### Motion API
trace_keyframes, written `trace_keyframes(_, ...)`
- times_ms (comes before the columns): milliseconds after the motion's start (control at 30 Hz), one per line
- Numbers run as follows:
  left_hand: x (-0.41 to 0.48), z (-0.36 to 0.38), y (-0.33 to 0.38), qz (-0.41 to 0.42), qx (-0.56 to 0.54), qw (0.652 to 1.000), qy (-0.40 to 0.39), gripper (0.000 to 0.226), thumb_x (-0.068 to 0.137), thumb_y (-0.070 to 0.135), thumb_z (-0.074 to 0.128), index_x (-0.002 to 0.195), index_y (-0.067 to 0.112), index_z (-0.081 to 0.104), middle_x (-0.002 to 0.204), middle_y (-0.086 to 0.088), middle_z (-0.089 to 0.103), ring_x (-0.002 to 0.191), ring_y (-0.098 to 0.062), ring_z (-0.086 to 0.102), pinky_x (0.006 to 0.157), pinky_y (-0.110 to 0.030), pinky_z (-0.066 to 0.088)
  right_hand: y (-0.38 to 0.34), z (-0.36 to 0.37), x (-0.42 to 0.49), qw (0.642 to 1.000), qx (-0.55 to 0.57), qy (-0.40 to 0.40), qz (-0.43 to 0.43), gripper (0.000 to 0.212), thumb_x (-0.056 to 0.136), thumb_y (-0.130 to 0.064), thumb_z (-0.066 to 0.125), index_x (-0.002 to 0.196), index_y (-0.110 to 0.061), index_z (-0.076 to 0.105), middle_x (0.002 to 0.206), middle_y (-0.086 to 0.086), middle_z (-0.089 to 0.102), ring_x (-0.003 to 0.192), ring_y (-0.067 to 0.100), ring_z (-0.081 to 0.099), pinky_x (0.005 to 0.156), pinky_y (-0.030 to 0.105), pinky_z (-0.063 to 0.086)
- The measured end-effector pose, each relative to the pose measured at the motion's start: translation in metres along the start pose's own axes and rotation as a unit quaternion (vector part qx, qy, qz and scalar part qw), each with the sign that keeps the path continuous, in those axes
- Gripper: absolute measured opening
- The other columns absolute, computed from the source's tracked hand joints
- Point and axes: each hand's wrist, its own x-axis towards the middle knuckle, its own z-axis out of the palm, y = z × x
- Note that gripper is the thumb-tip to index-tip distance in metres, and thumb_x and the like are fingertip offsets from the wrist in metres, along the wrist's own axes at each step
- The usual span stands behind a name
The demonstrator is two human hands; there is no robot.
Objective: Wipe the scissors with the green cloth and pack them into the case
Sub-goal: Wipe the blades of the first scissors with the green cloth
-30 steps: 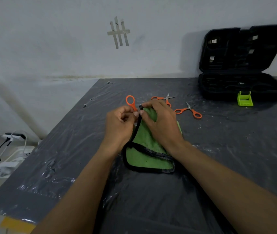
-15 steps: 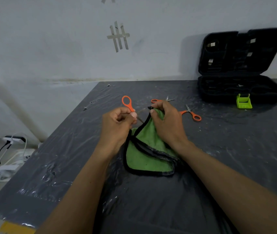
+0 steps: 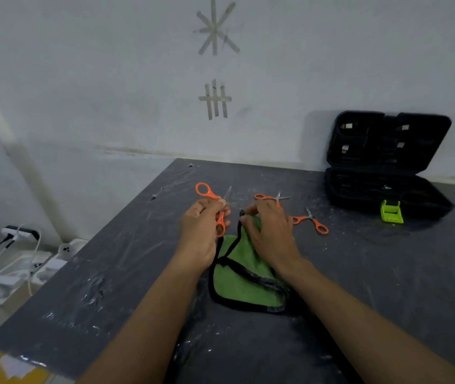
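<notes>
My left hand (image 3: 201, 231) grips a small pair of orange-handled scissors (image 3: 209, 193), one ring and the blade tips sticking up above my fingers. Just to its right, my right hand (image 3: 269, 235) pinches the top of the green cloth (image 3: 244, 284), which has a black edge and lies bunched on the table. Two more orange scissors lie behind my hands: one (image 3: 272, 197) near my right fingertips, another (image 3: 310, 223) further right. The black case (image 3: 387, 189) stands open at the back right, lid leaning on the wall.
A lime-green plastic clip (image 3: 391, 212) sits in front of the case. The dark table (image 3: 387, 273) is covered in crinkled plastic film and ends at a left edge. Power strips and cables (image 3: 18, 259) lie on the floor to the left.
My left hand has drawn the scissors out of the cloth, away to the left; the blades now show bare. My right hand keeps hold of the cloth. The camera tilted upward.
</notes>
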Motion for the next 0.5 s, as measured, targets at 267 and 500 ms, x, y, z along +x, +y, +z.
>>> trace_keyframes(267, -0.008, 0.011, 0.014, -0.025, -0.055, 0.998, 0.018, 0.032, 0.094, 0.044, 0.051, 0.085, 0.013, 0.056, 0.074, -0.005, 0.063, 0.068, -0.015, 0.063, 0.059, -0.029, 0.049, -0.019, -0.025, -0.005, 0.999, 0.027, 0.010, 0.036, 0.016, 0.093, -0.044, 0.051, 0.099, -0.030, 0.057, 0.114, -0.012, 0.054, 0.119, 0.010, 0.040, 0.088, 0.024, 0.013)
trace_keyframes(500, -0.025, 0.031, 0.031, -0.036, -0.103, 0.993, 0.038, 0.054, 0.088, 0.062, 0.044, 0.091, 0.011, 0.061, 0.077, -0.007, 0.067, 0.067, -0.014, 0.067, 0.056, -0.028, 0.048, -0.042, -0.033, -0.022, 0.981, 0.166, 0.020, 0.101, 0.021, 0.088, -0.052, 0.058, 0.094, -0.032, 0.061, 0.087, -0.021, 0.064, 0.091, -0.003, 0.058, 0.094, 0.033, 0.031)
